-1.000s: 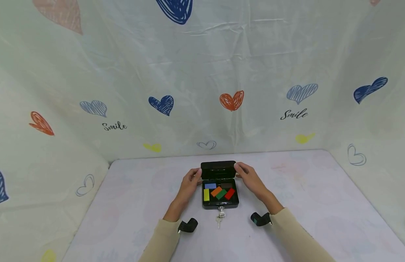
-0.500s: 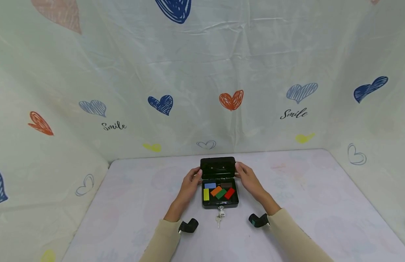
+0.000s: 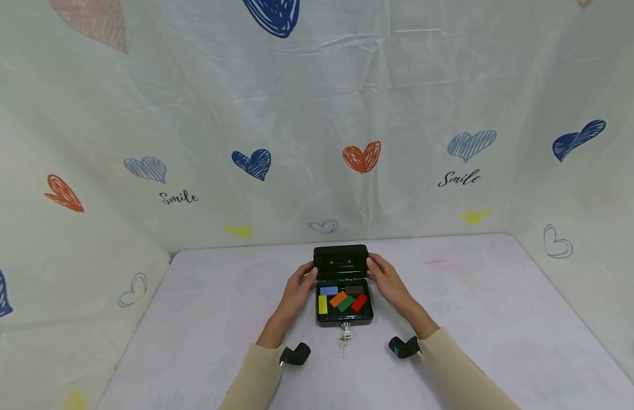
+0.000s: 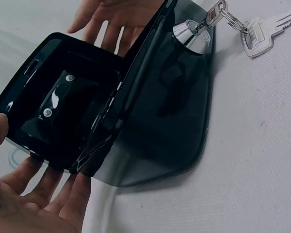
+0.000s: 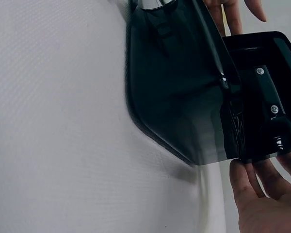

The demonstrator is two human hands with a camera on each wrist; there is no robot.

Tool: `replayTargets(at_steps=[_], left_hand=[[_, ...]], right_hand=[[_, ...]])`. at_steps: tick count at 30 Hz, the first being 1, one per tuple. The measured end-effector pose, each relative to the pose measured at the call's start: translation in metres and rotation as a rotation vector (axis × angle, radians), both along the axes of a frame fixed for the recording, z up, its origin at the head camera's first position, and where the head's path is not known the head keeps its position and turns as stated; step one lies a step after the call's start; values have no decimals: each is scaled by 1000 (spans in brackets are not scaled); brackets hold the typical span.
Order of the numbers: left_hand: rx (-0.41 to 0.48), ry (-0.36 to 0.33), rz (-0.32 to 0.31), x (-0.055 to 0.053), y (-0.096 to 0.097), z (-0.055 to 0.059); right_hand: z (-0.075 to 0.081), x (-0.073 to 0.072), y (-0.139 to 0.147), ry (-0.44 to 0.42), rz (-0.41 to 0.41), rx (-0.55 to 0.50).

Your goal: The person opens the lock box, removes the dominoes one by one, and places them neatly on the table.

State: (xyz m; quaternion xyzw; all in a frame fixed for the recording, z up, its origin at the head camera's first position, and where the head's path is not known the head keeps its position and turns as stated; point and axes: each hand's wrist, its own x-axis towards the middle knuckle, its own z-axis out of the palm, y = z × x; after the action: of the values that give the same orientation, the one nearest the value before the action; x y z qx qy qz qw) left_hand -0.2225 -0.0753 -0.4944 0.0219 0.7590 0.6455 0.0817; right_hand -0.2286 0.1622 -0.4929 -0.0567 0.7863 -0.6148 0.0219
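Observation:
A small black cash box [image 3: 329, 323] stands on the table with its lid [image 3: 341, 256] swung up and back. My left hand [image 3: 298, 286] holds the lid's left side, thumb at the edge and fingers along the side. Opposite it, my right hand [image 3: 389, 283] holds the right side of the lid. Inside the box lie several coloured blocks, among them a yellow block [image 3: 323, 304], a green block [image 3: 346, 303] and a red block [image 3: 359, 303]. A key [image 4: 212, 15] sits in the front lock [image 4: 191, 36], and another key [image 4: 259, 36] hangs from its ring.
The white table [image 3: 219, 319] extends on both sides of the box. Behind it hangs a pale sheet [image 3: 296, 193] printed with hearts. Black camera mounts [image 3: 295, 353] are worn at both wrists, close above the table.
The lid has tipped farther back over the last second, with both hands at its sides. Over the last half second hardly anything differs. The box and blocks stay in place.

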Motion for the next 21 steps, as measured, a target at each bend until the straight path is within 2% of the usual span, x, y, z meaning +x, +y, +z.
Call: replayTargets(at_steps=[1,7,8,15,21], left_hand=[[3,-3,-8,2,0,4],[41,-18,-46,16,1,31],[45,-17,-46,16,1,32],[60,-15,-51,16,1,31],[78,-12,-73,14,-2,21]], right_hand=[[4,2,-1,-5,5,-4],[4,3,-1,-35,5,18],[1,1,0,-39,1,30],[0,3,0,-84,7,75],[-1,6,-1,-114,27,115]])
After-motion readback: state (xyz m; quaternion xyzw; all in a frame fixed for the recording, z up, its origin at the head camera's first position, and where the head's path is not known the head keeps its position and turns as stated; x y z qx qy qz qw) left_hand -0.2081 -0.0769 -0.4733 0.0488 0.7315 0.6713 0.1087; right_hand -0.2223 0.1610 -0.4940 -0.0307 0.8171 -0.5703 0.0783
